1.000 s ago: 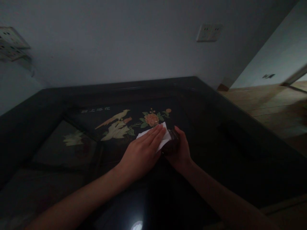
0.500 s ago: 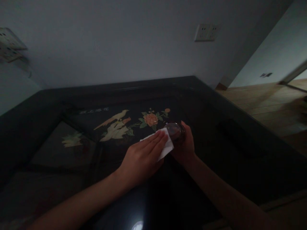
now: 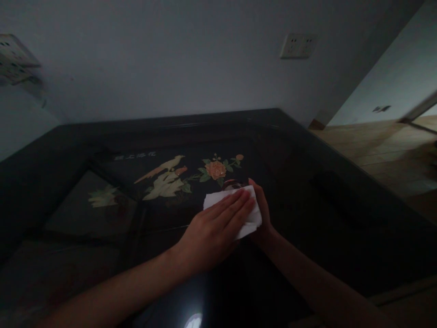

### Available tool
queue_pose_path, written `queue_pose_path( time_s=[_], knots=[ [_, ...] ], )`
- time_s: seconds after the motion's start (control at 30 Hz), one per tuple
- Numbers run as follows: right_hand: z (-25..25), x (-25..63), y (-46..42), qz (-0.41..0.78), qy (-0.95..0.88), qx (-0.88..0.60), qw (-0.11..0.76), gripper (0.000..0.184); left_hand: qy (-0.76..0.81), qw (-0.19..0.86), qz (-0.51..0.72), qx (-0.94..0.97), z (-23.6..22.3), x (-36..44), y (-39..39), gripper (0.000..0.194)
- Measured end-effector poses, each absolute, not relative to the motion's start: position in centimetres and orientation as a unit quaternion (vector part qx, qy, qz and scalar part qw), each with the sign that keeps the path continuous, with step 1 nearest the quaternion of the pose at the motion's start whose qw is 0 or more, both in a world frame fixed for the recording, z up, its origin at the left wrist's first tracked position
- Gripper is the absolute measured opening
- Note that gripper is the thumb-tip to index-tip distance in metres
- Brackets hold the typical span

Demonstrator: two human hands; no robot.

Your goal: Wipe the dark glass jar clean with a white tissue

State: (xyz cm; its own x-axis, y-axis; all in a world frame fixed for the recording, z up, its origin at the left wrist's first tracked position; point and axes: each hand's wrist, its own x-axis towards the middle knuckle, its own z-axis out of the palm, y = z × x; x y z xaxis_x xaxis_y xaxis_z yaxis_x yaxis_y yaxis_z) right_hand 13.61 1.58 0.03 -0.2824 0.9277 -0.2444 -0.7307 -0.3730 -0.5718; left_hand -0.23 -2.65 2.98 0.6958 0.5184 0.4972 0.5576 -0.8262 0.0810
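Note:
My left hand [image 3: 216, 228] presses a folded white tissue [image 3: 213, 198] flat over a round, glassy object with a dark, shiny rim [image 3: 232, 184]. Only the far edge of that object shows past the tissue, so I cannot make out its exact kind. My right hand [image 3: 262, 212] grips it from the right side, with most of its fingers hidden behind the tissue. Both hands are above a dark, glossy tabletop [image 3: 290, 255], just in front of an inlaid picture of birds and a pink flower [image 3: 215, 170].
A pale wall [image 3: 170, 59] rises behind the table's far edge. It carries a double socket [image 3: 298, 46] at the right and more sockets [image 3: 15, 52] at the left. Wooden flooring [image 3: 368, 141] lies beyond the table's right edge. The room is dim.
My left hand has slid the tissue rightward over the round object, covering its clear top. My right hand has shifted slightly left with the object.

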Motion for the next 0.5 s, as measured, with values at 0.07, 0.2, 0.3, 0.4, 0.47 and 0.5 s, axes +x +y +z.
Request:
queue_pose_path(
  time_s=[0.07, 0.2, 0.3, 0.4, 0.47, 0.5],
  knots=[
    [-0.3, 13.5, 1.4, 0.785, -0.171, -0.276, 0.527, 0.031, -0.301, 0.032, -0.255, -0.918, 2.9, -0.3, -2.4, 0.057],
    [-0.5, 13.3, 1.3, 0.773, -0.160, -0.285, 0.543, 0.026, -0.331, 0.039, -0.252, -0.909, 2.7, -0.5, -1.8, 0.058],
    [-0.1, 13.4, 1.2, 0.771, -0.160, -0.286, 0.546, 0.026, -0.358, 0.049, -0.250, -0.898, 2.8, -0.7, -1.4, 0.058],
    [0.5, 13.6, 1.2, 0.771, -0.165, -0.283, 0.547, 0.027, -0.380, 0.059, -0.259, -0.886, 2.8, -0.8, -1.1, 0.052],
    [0.8, 13.9, 1.3, 0.772, -0.167, -0.280, 0.546, 0.027, -0.389, 0.063, -0.269, -0.879, 2.9, -0.9, -1.1, 0.047],
    [0.9, 14.0, 1.3, 0.773, -0.167, -0.279, 0.545, 0.027, -0.391, 0.064, -0.273, -0.877, 3.0, -0.9, -1.1, 0.045]
  ],
)
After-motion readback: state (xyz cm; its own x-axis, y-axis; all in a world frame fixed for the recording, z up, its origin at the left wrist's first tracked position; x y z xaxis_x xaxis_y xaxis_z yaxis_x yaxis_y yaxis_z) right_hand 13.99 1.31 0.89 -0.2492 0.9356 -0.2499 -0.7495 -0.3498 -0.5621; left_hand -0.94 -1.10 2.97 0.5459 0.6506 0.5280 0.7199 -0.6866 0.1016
